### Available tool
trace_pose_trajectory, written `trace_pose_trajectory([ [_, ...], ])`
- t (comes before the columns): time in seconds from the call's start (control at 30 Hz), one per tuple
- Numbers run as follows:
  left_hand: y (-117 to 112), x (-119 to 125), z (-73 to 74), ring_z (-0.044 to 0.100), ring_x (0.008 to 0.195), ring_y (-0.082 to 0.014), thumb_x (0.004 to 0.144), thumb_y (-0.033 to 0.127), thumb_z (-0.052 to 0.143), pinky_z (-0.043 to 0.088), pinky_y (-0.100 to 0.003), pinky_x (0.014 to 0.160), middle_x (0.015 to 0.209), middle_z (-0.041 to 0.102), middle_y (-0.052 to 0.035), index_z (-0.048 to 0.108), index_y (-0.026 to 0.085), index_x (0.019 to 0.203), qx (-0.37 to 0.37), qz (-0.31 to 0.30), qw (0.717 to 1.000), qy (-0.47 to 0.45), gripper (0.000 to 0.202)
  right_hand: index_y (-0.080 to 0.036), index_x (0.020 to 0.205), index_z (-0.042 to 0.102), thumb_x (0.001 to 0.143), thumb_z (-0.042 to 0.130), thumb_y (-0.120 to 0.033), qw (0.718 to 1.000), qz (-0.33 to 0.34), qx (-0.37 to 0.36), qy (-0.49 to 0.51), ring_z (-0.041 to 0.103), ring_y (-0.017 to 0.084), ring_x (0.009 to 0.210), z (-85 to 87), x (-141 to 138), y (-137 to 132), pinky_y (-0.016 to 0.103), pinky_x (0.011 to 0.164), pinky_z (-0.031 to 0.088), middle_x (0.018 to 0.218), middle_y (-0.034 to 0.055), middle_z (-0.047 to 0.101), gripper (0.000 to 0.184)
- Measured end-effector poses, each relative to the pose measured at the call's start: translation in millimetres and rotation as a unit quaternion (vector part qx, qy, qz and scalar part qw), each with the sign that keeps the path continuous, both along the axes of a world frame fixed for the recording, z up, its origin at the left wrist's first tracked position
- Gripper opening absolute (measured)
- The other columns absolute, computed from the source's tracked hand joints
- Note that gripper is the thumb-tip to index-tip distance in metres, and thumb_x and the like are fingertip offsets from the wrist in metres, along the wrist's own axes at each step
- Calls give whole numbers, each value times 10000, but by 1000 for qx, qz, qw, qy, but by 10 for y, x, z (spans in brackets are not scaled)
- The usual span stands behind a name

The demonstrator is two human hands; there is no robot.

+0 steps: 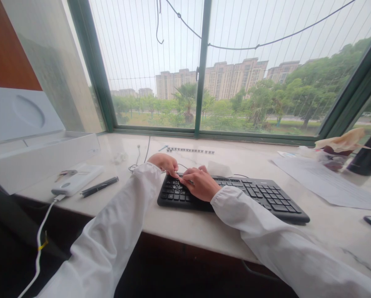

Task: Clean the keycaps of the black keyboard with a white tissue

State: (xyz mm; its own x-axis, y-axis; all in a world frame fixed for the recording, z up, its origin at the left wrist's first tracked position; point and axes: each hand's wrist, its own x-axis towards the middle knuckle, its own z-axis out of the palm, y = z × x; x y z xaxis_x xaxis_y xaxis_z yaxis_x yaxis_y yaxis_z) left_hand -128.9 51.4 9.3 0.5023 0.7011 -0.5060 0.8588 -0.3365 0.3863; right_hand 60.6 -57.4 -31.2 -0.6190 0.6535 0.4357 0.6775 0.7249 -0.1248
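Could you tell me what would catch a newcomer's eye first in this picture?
The left hand and right hand crowd together on the left end of a black keyboard, which lies on a pale stone sill. Behind it, a wide window shows trees and apartment blocks.

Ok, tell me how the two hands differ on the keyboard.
The left hand sits at the keyboard's back left corner; the right hand lies over its keys. The left hand's fingers curl under; the right hand's lie flatter. Both crowd the keyboard's left end, in white sleeves.
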Motion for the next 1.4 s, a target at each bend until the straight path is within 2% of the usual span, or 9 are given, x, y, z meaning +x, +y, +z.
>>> trace_pose_trajectory([
  [0.27, -16, 45, 10, 379, 474, -85, 411, 613, 833, 289, -244, 476, 543, 494, 14, 465, 171, 585, 37, -11, 999, 20, 601, -188, 832, 716, 975, 439, -264, 999, 2, 31, -37, 590, 153, 852, 29, -22, -48, 358, 864, 244, 893, 52, 695, 321],
  [0.43, -56, 92, 38, 406, 513, -97, 440, 607, 824, 305, -248, 517, 560, 516, 6, 484, 166, 602, 70, -23, 996, 43, 580, -178, 838, 706, 971, 420, -249, 997, 6, 44, -64, 586, 161, 833, 44, -33, -64, 359, 867, 243, 870, 64, 687, 323],
  [0.63, -160, 155, 120, 399, 534, -104, 526, 500, 806, 291, -250, 528, 556, 505, 29, 498, 174, 595, 113, -37, 990, 80, 454, -179, 841, 695, 974, 407, -249, 997, 15, 48, -65, 585, 159, 824, 25, -26, -38, 359, 862, 242, 860, 58, 684, 325],
  [0.93, -310, 207, 205, 392, 534, -113, 576, 343, 775, 280, -260, 529, 508, 452, 39, 489, 173, 582, 145, -20, 986, 83, 333, -188, 878, 689, 975, 411, -259, 997, 18, 53, -57, 585, 154, 819, 9, -5, -12, 355, 872, 241, 852, 49, 675, 304],
  [1.13, -355, 203, 215, 392, 547, -110, 545, 328, 791, 274, -259, 538, 504, 433, 55, 485, 175, 571, 170, -18, 983, 64, 343, -193, 911, 668, 972, 408, -259, 995, 25, 74, -69, 573, 154, 804, 0, -13, -22, 356, 872, 244, 848, 48, 660, 275],
  [1.4, -358, 203, 223, 382, 548, -112, 581, 273, 774, 271, -266, 558, 474, 400, 61, 470, 178, 554, 154, -2, 986, 59, 320, -197, 896, 679, 979, 415, -266, 997, 33, 46, -51, 583, 150, 843, 14, 8, -11, 342, 860, 246, 862, 42, 672, 285],
])
